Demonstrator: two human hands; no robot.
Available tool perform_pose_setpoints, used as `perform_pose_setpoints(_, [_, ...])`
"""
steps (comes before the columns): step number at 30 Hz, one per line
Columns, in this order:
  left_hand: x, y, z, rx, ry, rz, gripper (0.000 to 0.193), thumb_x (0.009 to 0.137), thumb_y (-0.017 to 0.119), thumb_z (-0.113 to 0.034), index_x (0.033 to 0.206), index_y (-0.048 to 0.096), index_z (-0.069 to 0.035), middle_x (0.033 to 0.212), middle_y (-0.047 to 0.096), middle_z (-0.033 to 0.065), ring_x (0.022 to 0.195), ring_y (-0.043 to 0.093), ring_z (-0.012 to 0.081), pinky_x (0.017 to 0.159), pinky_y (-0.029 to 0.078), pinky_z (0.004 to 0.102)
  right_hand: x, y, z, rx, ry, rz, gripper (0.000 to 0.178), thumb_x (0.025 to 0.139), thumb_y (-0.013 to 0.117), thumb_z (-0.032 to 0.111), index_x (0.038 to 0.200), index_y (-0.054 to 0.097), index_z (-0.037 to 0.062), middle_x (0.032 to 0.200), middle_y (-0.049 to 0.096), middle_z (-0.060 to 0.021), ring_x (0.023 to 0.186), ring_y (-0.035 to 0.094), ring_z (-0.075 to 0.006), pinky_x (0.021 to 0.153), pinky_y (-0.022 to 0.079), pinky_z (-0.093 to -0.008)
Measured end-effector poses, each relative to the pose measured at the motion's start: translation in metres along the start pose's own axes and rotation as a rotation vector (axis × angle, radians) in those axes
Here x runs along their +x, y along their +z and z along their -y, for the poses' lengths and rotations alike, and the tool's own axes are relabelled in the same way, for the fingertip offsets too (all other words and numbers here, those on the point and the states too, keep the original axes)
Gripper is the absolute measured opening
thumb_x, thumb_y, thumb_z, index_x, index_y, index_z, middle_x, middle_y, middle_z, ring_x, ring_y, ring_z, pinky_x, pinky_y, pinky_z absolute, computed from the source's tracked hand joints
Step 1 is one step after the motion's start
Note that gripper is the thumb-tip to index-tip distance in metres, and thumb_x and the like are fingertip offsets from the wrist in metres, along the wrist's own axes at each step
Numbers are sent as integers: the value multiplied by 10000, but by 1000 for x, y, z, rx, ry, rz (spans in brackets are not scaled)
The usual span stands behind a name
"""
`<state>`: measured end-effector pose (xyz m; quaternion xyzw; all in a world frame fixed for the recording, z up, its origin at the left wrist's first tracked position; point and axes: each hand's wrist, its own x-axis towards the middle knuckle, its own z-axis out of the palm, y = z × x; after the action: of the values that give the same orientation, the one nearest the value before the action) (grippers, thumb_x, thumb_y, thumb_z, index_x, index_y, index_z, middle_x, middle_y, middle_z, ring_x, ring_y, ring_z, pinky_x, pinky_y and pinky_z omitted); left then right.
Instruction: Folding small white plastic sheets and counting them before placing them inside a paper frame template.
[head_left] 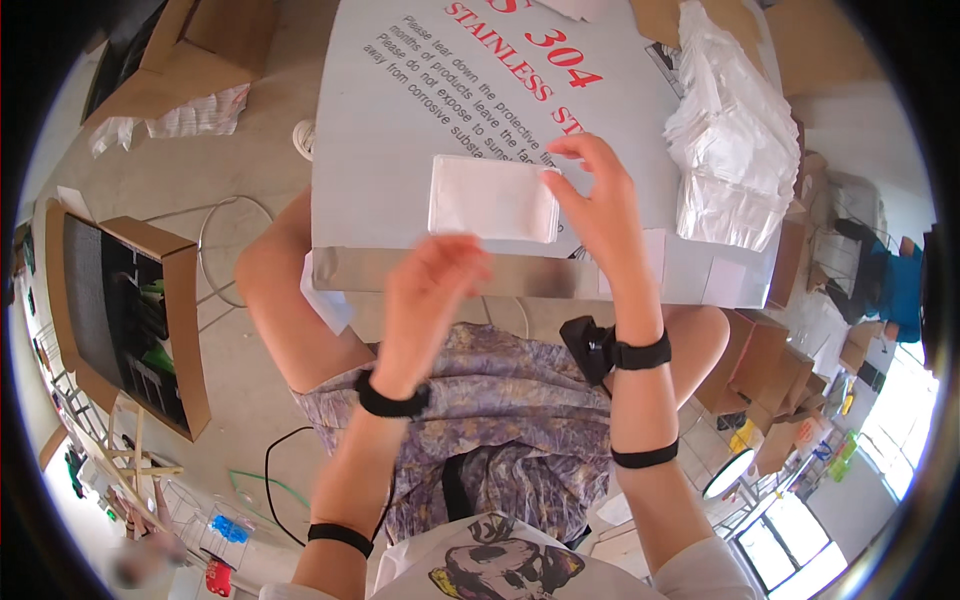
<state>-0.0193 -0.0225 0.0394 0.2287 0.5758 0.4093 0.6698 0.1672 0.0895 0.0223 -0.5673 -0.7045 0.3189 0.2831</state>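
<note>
A flat white rectangular packet (495, 199), perhaps a stack of thin white sheets or pouches, lies on the grey-covered tabletop (370, 170) in front of me. My right hand (600, 195) is at its right end, the thumb at the upper right corner and the index finger stretched apart from it. Just below the packet's lower left edge hovers my left hand (430, 290), its curled fingers smeared by motion, so whether they grip anything is unclear. To the right, a pile of clear plastic bags (735, 150) sits on the table.
An open cardboard box (185, 340) with dark contents stands on the floor at left, below another carton (215, 50). More cardboard boxes (765, 365) are stacked at right. White paper pieces (722, 282) hang at the table's near edge. A black cable (268, 470) loops beside my left arm.
</note>
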Motion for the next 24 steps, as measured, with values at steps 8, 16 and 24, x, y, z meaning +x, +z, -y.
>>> perform_pose_setpoints(8, [-13,40,43,-812,-150,-71,474,955,501,-121,1347,339,93,1339,461,176,1254,466,273,1030,402,364,34,24,15,-247,-79,318,269,720,717,97,937,572,31,948,631,-87,926,602,-242,809,473,-363])
perform_pose_setpoints(16, [-2,51,31,-895,-150,-99,530,959,492,-156,1381,286,90,1368,413,175,1295,411,266,1069,363,377,36,22,13,-359,-64,377,309,669,763,148,902,591,40,898,649,-95,884,607,-288,769,469,-402])
perform_pose_setpoints(24, [0,49,31,-901,-180,-65,512,957,463,-146,1378,292,89,1355,425,162,1292,413,254,1066,370,369,45,21,8,-352,12,461,351,650,775,183,917,597,39,848,655,-98,819,623,-282,735,479,-383])
